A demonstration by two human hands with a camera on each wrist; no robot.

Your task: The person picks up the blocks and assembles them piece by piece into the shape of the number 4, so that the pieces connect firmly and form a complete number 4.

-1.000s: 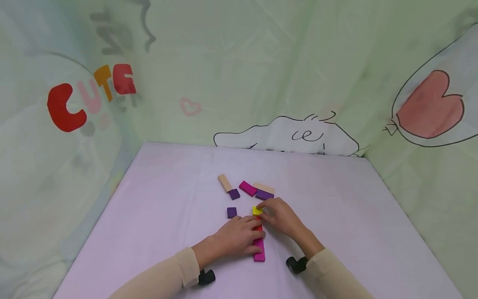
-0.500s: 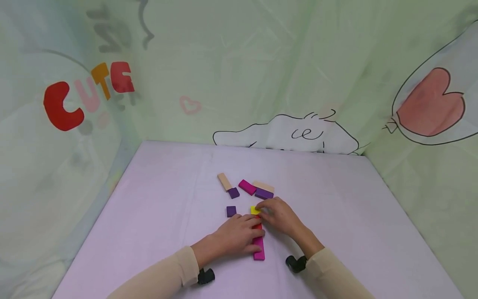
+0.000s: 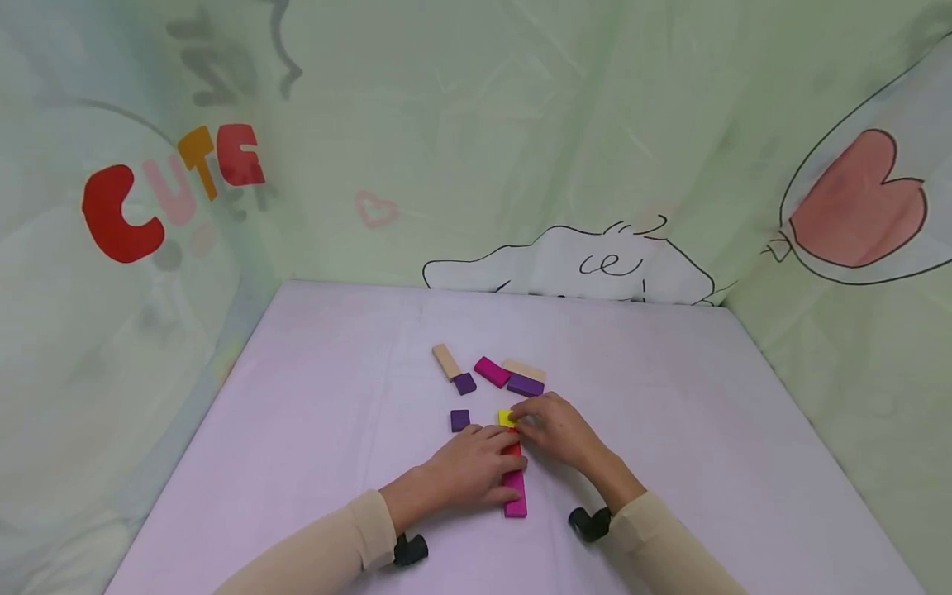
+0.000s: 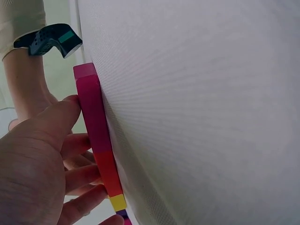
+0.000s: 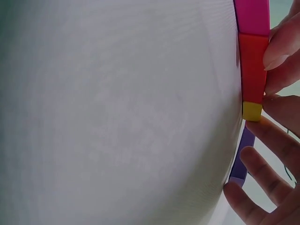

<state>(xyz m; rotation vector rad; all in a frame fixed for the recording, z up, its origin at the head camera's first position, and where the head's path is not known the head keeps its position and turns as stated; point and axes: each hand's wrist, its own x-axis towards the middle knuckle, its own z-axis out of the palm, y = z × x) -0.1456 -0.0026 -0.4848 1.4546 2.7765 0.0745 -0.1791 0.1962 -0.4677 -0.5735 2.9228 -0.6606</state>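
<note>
A magenta block (image 3: 515,502), a red block (image 3: 513,449) and a small yellow block (image 3: 505,417) lie end to end in a straight row on the table. Along the left side and top of the magenta and red blocks, my left hand (image 3: 468,471) rests with fingers spread; the left wrist view shows its thumb against the magenta block (image 4: 93,117). At the far end of the row, my right hand (image 3: 561,430) has thumb and index finger on the yellow block (image 5: 252,111), pinching it. Its other fingers are spread. The hands partly cover the red and yellow blocks.
A small purple block (image 3: 459,421) lies left of the row. Farther back are a wooden block (image 3: 446,362) touching another small purple block (image 3: 464,383), a magenta block (image 3: 492,372), a second wooden block (image 3: 524,368) and a longer purple block (image 3: 525,385).
The yellow block has shifted very slightly left against the row's far end, under the right hand. The left hand stays on the magenta and red blocks.
</note>
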